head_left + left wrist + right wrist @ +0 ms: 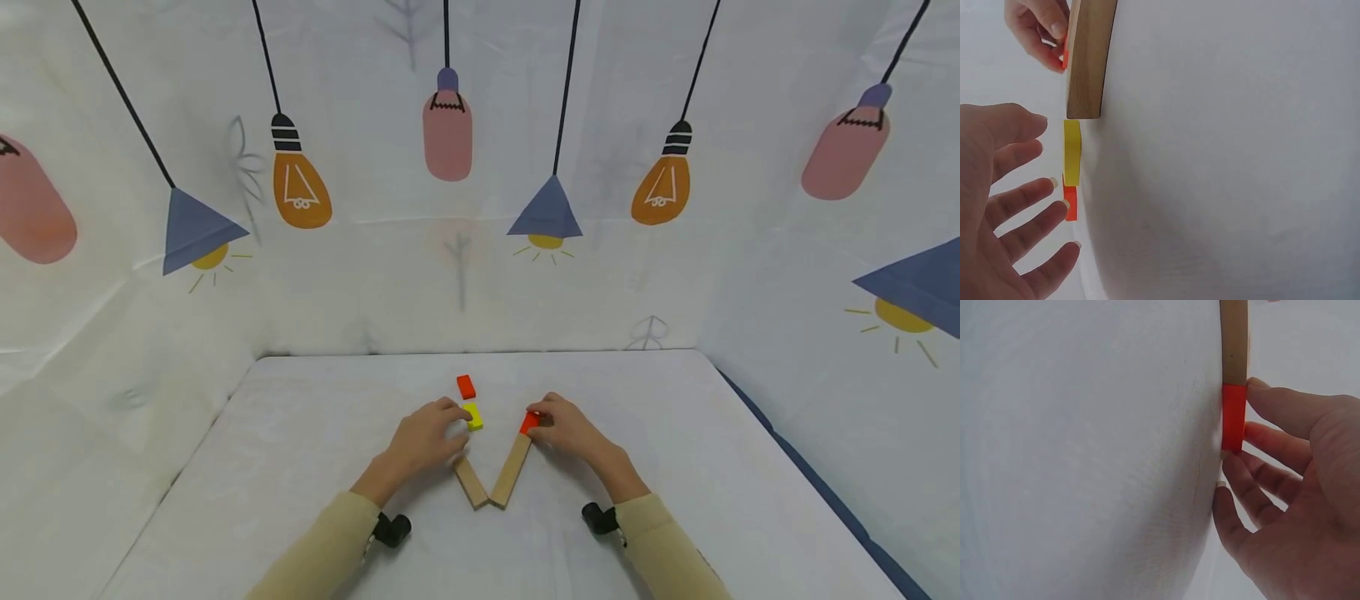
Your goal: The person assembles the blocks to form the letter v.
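Left hand beside the yellow block, right hand gripping red

Your left hand (426, 435) is the nearer one to the yellow block (473, 416), and that is probably the relation to watch. In the head view the block lies just off your fingertips, to the right, a little above the middle of your hand. Its long axis leans from upper left to lower right, roughly the same slant as the left wooden block (472, 482) below it. Your left fingers are loosely extended and grip nothing (whether a fingertip touches the yellow block, you cannot tell from these views). The loose red block (466, 387) lies just above the yellow one, a narrow gap between them.

Your right hand (567, 425) pinches the held red block (528, 424), right of centre in the head view. In the right wrist view that block meets the end of the right wooden block (512, 472) end to end, with the two long axes in line. The two wooden blocks come together at their lower ends, low in the centre of the frame, making a V on the white desk (675, 433).

You find no brand, label or readable writing on the blocks; the backdrop (360, 283) carries only pictures, mostly hanging lamps and bulbs.
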Tool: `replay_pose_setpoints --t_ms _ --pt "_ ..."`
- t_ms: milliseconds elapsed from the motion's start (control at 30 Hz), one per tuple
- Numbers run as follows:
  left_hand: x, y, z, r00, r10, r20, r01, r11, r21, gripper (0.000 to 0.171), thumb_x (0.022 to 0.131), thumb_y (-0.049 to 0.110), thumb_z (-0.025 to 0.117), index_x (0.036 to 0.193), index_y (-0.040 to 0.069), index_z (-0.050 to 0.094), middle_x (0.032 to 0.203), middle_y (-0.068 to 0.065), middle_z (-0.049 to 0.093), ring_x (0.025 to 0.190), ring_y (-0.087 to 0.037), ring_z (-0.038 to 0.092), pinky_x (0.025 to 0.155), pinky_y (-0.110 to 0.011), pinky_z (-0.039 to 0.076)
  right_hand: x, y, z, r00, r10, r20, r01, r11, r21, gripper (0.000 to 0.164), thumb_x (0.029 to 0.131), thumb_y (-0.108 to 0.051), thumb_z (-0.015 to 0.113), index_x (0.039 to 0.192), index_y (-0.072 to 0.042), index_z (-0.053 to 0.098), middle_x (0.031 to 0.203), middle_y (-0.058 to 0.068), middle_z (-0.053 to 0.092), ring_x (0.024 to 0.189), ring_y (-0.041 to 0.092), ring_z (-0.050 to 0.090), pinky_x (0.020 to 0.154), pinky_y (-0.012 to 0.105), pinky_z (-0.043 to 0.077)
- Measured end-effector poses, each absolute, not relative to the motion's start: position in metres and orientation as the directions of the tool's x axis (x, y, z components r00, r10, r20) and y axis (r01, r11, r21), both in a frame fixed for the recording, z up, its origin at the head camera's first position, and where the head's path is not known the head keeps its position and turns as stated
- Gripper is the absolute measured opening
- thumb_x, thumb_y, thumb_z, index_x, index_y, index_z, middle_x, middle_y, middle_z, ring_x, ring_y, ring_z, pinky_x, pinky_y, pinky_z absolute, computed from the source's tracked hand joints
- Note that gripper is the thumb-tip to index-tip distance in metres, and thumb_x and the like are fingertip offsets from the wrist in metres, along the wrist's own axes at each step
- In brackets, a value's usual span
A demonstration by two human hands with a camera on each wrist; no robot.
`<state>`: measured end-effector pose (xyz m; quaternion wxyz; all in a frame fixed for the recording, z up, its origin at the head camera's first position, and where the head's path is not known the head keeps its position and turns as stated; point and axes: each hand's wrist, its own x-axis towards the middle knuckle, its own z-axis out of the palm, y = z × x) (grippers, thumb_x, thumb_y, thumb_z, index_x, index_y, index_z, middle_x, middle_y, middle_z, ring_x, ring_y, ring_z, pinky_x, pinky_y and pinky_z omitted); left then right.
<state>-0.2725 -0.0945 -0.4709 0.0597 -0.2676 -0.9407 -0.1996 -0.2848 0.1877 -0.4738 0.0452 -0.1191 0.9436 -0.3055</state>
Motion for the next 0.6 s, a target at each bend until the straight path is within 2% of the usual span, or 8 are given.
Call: replay_pose_setpoints --t_ms 600 --pt "-0.293 -0.089 -0.475 -0.888 0.438 0.141 0.456 0.801 0.387 0.036 0.088 0.034 0.069 0.122 0.025 0.067 0.127 0.001 0.062 0.110 -0.019 0.062 0.085 -0.042 0.055 -0.284 0.187 -0.474 -0.969 -0.247 -0.020 -0.189 0.790 -0.583 0.038 0.087 -0.016 0.075 0.123 -0.007 0.068 0.101 0.001 0.058 0.092 0.015 0.053 0.078 0.029 0.048"
